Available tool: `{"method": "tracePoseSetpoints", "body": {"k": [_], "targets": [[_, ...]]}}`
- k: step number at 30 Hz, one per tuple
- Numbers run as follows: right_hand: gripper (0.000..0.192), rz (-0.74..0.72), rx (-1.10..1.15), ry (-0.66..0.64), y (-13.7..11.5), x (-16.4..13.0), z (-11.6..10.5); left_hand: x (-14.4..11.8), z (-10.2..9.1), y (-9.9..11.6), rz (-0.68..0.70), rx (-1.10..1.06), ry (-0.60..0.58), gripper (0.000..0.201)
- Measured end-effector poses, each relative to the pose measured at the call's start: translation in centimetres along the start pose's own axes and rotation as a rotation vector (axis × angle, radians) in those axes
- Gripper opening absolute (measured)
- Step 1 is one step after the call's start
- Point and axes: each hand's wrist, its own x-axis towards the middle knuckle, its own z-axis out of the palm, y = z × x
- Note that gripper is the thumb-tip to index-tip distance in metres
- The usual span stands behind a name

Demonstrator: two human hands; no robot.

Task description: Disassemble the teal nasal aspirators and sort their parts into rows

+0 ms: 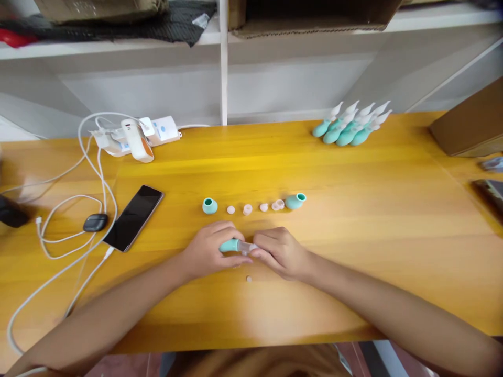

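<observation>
My left hand [212, 248] is closed around a teal squeeze bulb [229, 245], which lies sideways with a clear nozzle piece [244, 247] at its right end. The fingers of my right hand [281, 252] pinch the far end of that clear piece. Beyond my hands, a row on the table holds a teal bulb [209, 206] with its mouth open, several small pale pink caps [247, 209], and another open teal bulb [295, 201] lying tilted. A tiny pale round piece [249, 279] lies on the table just below my hands.
Several teal bulbs with white pointed tips [349, 131] stand grouped at the back right. On the left lie a phone [133, 217], white cables, a black earbud case [95, 222] and a power strip [165, 130]. A cardboard box [471, 123] is at the right edge.
</observation>
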Motion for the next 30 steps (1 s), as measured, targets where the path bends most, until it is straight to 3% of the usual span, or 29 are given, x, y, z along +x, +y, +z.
{"method": "tracePoseSetpoints", "body": {"k": [7, 13, 22, 30], "targets": [[0.046, -0.020, 0.248, -0.157, 0.9, 0.2, -1.1, 0.0, 0.2, 0.2, 0.072, -0.018, -0.003, 0.013], [0.049, 0.029, 0.380, -0.189, 1.0, 0.3, -1.4, 0.1, 0.1, 0.3, 0.068, -0.058, -0.018, 0.012], [0.049, 0.048, 0.352, -0.172, 0.9, 0.5, -1.4, 0.1, 0.1, 0.5, 0.040, -0.028, -0.020, 0.014], [0.045, 0.007, 0.094, -0.150, 0.8, 0.3, -1.5, 0.1, 0.0, 0.3, -0.020, -0.014, -0.079, 0.018]]}}
